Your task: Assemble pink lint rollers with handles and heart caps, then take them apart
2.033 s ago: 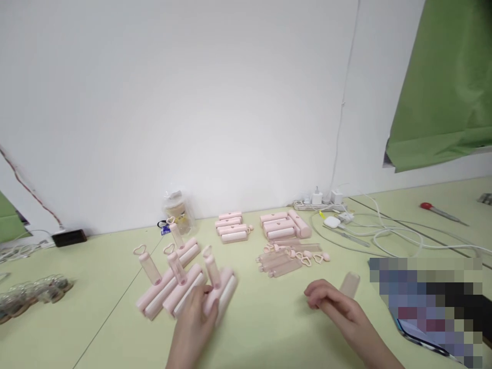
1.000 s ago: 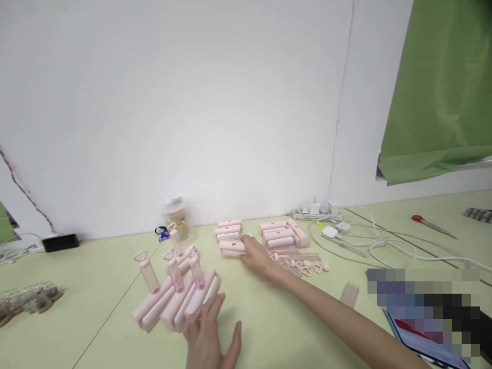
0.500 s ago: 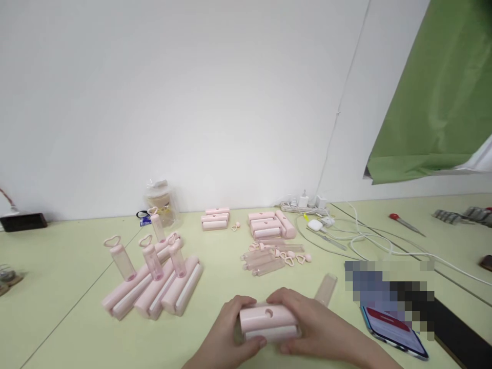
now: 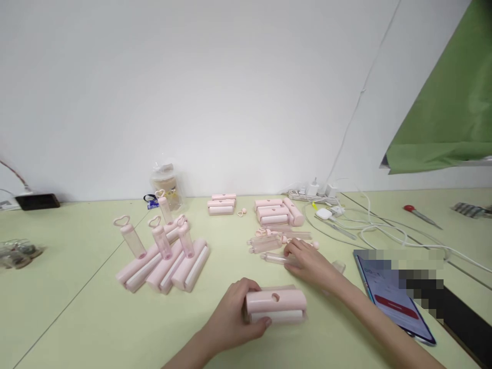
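My left hand (image 4: 234,320) grips the left end of a pink lint roller head (image 4: 265,302), thumb at the front and fingers behind; a round hole shows in its top above the white roll. Farther back, my right hand (image 4: 313,264) has its fingers closed around the right end of a clear pinkish tube handle (image 4: 273,258). Beside that tube lie several more clear tubes (image 4: 265,242) and heart-shaped pink loop caps (image 4: 261,232). On the left stand several lint rollers (image 4: 192,264) with clear handles and heart loops fitted.
More pink roller heads (image 4: 273,211) lie at the back, with another stack (image 4: 222,205) near the wall. A power strip (image 4: 307,196) with white cables, a red-handled screwdriver (image 4: 421,215) and a phone (image 4: 395,302) are on the right. A plastic bag (image 4: 167,187) stands at the back left.
My right hand has let go of the roller head and moved back to the loose tubes, closing on one. My left hand still holds the roller head. The view has shifted slightly.
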Demonstrator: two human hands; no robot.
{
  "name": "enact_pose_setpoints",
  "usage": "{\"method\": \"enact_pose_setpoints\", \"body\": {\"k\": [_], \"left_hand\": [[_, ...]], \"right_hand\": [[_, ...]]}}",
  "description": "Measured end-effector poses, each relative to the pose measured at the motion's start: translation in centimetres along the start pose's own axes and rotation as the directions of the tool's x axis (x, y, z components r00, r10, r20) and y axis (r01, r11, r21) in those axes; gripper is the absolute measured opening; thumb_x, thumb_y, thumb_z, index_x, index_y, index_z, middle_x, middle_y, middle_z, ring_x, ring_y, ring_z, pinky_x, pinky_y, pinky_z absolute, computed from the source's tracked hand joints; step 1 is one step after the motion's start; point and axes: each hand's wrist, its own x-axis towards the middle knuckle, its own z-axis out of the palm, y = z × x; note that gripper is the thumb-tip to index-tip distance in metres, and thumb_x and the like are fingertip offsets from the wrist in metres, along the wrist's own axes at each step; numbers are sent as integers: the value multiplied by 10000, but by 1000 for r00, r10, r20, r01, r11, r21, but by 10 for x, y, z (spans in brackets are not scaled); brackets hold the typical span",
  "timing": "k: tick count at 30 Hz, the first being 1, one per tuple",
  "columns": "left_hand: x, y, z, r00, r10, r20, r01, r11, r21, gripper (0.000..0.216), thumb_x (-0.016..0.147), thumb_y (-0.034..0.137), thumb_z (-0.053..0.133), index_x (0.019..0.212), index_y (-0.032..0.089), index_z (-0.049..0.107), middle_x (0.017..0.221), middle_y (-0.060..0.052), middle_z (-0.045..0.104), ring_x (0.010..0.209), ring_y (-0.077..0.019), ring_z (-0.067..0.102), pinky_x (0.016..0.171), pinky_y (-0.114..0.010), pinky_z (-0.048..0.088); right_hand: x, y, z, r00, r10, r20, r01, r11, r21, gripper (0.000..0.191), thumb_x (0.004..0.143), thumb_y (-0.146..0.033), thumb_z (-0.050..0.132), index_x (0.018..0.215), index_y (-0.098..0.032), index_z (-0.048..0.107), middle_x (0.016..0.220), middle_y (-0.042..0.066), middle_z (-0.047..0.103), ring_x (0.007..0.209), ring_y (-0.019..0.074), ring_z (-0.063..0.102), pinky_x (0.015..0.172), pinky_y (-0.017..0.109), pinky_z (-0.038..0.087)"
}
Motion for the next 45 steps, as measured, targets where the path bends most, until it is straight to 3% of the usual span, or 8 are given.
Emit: {"method": "enact_pose_setpoints", "body": {"k": [3,6,9,12,19,24,33,45], "left_hand": [[0,0,0,1000,-1,-7,1,1000,1,360,652,230,616,987,204,488,965,-39,554,892,-211,499,761,-314,411],[-1,-1,0,1000,3,6,-3,1000,-4,363,652,254,623,985,213,486,961,-33,547,892,-212,492,753,-313,406],[-1,-1,0,1000,-8,10,8,1000,-3,376,646,275,633,986,220,481,941,-28,541,886,-216,488,744,-317,406],[0,-2,1,1000,-13,9,13,1000,-3,387,647,287,638,991,218,477,945,-31,540,886,-219,488,745,-324,406],[0,-4,2,1000,8,10,-8,1000,4,394,649,296,643,997,224,474,951,-25,538,883,-214,486,754,-325,405],[0,-3,1,1000,5,12,-5,1000,14,385,659,306,635,995,218,469,928,-24,541,855,-212,484,731,-326,408],[1,-3,2,1000,17,0,-17,1000,9,386,654,297,637,993,210,473,943,-32,539,865,-213,485,751,-335,412],[0,-5,2,999,41,-3,-41,999,14,380,669,302,628,1008,214,481,950,-38,557,866,-211,500,764,-339,421]], "right_hand": [[-7,2,-16,995,-44,87,41,999,31,102,753,-186,491,826,-203,560,830,58,629,790,244,575,690,360,433],[-15,1,-43,985,-89,149,66,986,153,132,790,-276,513,897,-224,570,908,37,653,833,215,594,725,320,461],[-24,-13,-70,990,-70,124,29,953,303,207,814,-370,513,961,-236,572,1019,42,632,938,218,574,799,315,452],[-30,-35,-83,979,-124,160,69,947,313,158,827,-326,489,941,-241,559,932,25,630,834,187,585,698,280,464],[-27,-60,-82,941,-277,196,251,956,150,167,751,-135,467,880,-231,513,797,-15,570,680,140,533,562,238,390],[-17,-67,-75,927,-350,138,346,937,50,149,678,-119,498,790,-216,484,704,-33,523,592,123,450,502,230,301],[-14,-72,-79,905,-374,204,349,925,151,153,667,-88,517,729,-210,449,669,-52,489,610,106,448,513,210,291],[-9,-87,-92,809,-494,319,435,868,242,223,668,-2,510,761,-195,574,722,-32,520,681,104,501,587,207,350]]}}
